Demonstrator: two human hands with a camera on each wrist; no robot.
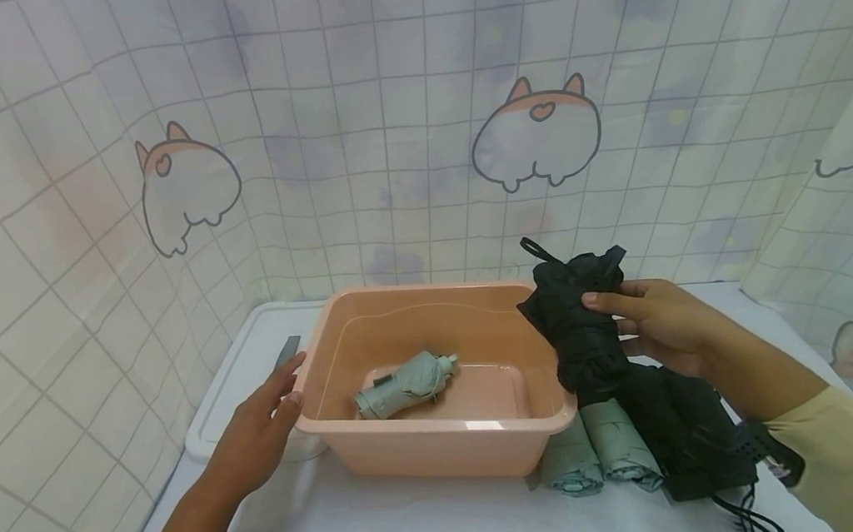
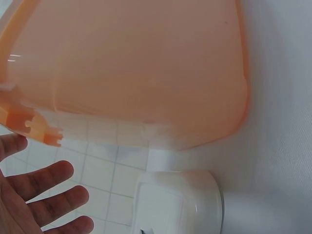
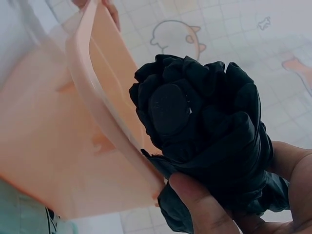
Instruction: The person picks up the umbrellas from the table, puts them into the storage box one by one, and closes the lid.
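My right hand (image 1: pixel 660 323) grips a folded black umbrella (image 1: pixel 581 321), held up at the right rim of a peach plastic basin (image 1: pixel 441 448). Its wrist loop sticks up at the far end; in the right wrist view, the umbrella's round dark end (image 3: pixel 169 109) faces the camera amid gathered cloth. At the basin's left end, my left hand (image 1: pixel 259 425) has its fingertips by the rim. Those fingers (image 2: pixel 44 179) are spread and fairly straight beside the rim's handle (image 2: pixel 29 124) in the left wrist view. Inside the basin lies a folded pale green umbrella (image 1: pixel 406 384).
Right of the basin, two rolled pale green umbrellas (image 1: pixel 571 462) lie side by side. Another black umbrella (image 1: pixel 683 429) lies beside them, its cord (image 1: pixel 750 516) toward the front. A white lidded box (image 1: pixel 236 381) stands behind the left hand. A patterned curtain (image 1: pixel 358 163) surrounds the white table.
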